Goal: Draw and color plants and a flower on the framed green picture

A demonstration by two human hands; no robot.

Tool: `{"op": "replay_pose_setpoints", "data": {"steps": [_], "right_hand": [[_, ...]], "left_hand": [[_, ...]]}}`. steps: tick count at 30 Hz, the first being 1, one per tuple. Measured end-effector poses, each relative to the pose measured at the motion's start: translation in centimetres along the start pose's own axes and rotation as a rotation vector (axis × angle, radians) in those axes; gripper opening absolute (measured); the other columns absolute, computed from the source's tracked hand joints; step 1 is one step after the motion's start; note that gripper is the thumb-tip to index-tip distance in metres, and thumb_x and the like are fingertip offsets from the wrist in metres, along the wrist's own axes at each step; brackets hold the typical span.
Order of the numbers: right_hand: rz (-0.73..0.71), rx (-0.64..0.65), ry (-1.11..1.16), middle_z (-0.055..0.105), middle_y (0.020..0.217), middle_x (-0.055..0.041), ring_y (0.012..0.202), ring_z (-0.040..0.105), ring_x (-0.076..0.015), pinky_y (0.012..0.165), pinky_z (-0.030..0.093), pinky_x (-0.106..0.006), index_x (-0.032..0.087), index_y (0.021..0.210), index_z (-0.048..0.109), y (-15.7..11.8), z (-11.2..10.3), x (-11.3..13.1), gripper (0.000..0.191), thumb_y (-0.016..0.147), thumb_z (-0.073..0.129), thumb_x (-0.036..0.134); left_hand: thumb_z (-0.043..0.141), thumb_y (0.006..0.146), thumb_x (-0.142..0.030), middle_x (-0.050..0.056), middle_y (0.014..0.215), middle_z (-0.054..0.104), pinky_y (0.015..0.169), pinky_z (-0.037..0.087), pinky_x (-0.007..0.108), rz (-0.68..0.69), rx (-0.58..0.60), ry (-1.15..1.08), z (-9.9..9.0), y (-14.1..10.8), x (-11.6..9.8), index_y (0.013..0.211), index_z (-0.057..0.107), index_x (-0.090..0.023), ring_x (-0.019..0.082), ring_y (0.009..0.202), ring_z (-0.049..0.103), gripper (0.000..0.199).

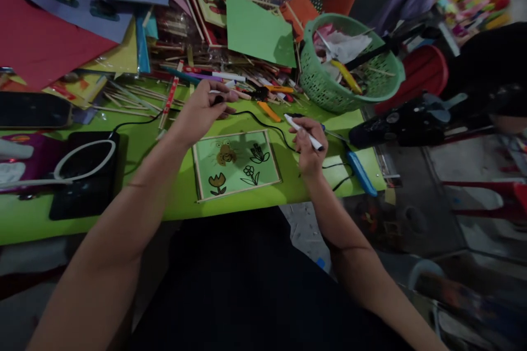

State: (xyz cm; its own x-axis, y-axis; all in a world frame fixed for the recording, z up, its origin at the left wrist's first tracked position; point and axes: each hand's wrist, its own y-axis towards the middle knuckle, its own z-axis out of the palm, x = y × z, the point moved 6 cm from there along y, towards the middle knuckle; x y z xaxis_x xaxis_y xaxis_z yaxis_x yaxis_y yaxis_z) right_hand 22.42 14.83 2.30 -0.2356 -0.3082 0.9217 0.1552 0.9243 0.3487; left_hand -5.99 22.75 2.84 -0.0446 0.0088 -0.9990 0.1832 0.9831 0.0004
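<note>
From the head view, I see the right hand [310,145] gripping a white marker [303,131] beside the framed green card [241,182], flat on the bench [296,191]; beyond it the left hand [208,107] pinches a small dark piece [218,100], partly hidden.

A green rectangular card edged with thin wooden sticks [237,163] lies near the front edge of a flat lime-green tabletop [179,189]. Left of it, past the left forearm, sits a flat black rectangular device [102,192], a looped white cable [94,142] across it. The right hand [310,148], holding a white cylindrical marker [302,131], is right of the card. Behind right stands a round green plastic basket [325,88].
</note>
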Motion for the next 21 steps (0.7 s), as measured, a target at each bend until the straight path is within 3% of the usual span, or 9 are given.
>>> {"op": "replay_pose_setpoints", "data": {"steps": [3, 6, 9, 13, 17, 21], "right_hand": [[-0.042, -0.063, 0.042, 0.073, 0.089, 0.0012, 0.057, 0.049, -0.0118, 0.055, 0.043, -0.03, 0.029, 0.107, 0.072, 0.0, -0.5, 1.0, 0.027, 0.097, 0.075, 0.054], [0.002, -0.042, 0.077, 0.069, 0.078, 0.0024, 0.055, 0.049, -0.0121, 0.05, 0.04, -0.029, 0.028, 0.101, 0.07, 0.6, -0.4, 2.5, 0.029, 0.093, 0.078, 0.055], [0.057, 0.023, 0.166, 0.068, 0.074, 0.0024, 0.052, 0.048, -0.0112, 0.047, 0.038, -0.028, 0.028, 0.096, 0.069, 1.6, 0.8, 4.6, 0.032, 0.091, 0.079, 0.057], [0.098, 0.073, 0.287, 0.062, 0.068, 0.0039, 0.051, 0.047, -0.0102, 0.041, 0.029, -0.026, 0.027, 0.089, 0.064, 3.0, 3.6, 6.2, 0.034, 0.086, 0.084, 0.056], [0.147, 0.114, 0.304, 0.06, 0.068, 0.0044, 0.053, 0.05, -0.0105, 0.04, 0.031, -0.025, 0.027, 0.089, 0.059, 3.5, 6.1, 5.3, 0.038, 0.089, 0.08, 0.059], [0.197, 0.137, 0.341, 0.06, 0.068, 0.0055, 0.052, 0.051, -0.0094, 0.041, 0.035, -0.023, 0.027, 0.088, 0.058, 3.1, 6.5, 3.8, 0.039, 0.087, 0.082, 0.058]], "left_hand": [[0.064, 0.093, -0.006, 0.008, 0.121, 0.078, 0.095, 0.061, 0.038, -0.041, -0.028, 0.0, 0.2, -0.2, 0.2, 0.11, 0.058, -0.021, 0.022, 0.11, 0.078, 0.024], [0.069, 0.09, -0.008, 0.008, 0.122, 0.077, 0.096, 0.062, 0.037, -0.058, -0.033, -0.009, 0.3, -0.4, -0.1, 0.102, 0.061, -0.019, 0.024, 0.113, 0.078, 0.017], [0.075, 0.087, -0.015, 0.008, 0.118, 0.079, 0.094, 0.064, 0.037, -0.076, 0.01, -0.047, 0.4, -0.7, -0.4, 0.101, 0.067, -0.018, 0.022, 0.106, 0.08, 0.016], [0.083, 0.082, -0.028, 0.008, 0.107, 0.08, 0.078, 0.065, 0.033, -0.072, 0.07, -0.037, 0.3, -0.8, -0.6, 0.112, 0.071, -0.018, 0.019, 0.083, 0.078, 0.033], [0.091, 0.073, -0.033, 0.006, 0.09, 0.079, 0.077, 0.066, 0.034, -0.075, 0.075, -0.057, 0.0, -0.6, -0.5, 0.096, 0.068, -0.019, 0.018, 0.076, 0.075, 0.035], [0.093, 0.071, -0.035, 0.006, 0.096, 0.08, 0.089, 0.068, 0.039, -0.079, 0.134, -0.092, 0.5, -0.8, -0.4, 0.097, 0.069, -0.02, 0.021, 0.085, 0.08, 0.038]]}}
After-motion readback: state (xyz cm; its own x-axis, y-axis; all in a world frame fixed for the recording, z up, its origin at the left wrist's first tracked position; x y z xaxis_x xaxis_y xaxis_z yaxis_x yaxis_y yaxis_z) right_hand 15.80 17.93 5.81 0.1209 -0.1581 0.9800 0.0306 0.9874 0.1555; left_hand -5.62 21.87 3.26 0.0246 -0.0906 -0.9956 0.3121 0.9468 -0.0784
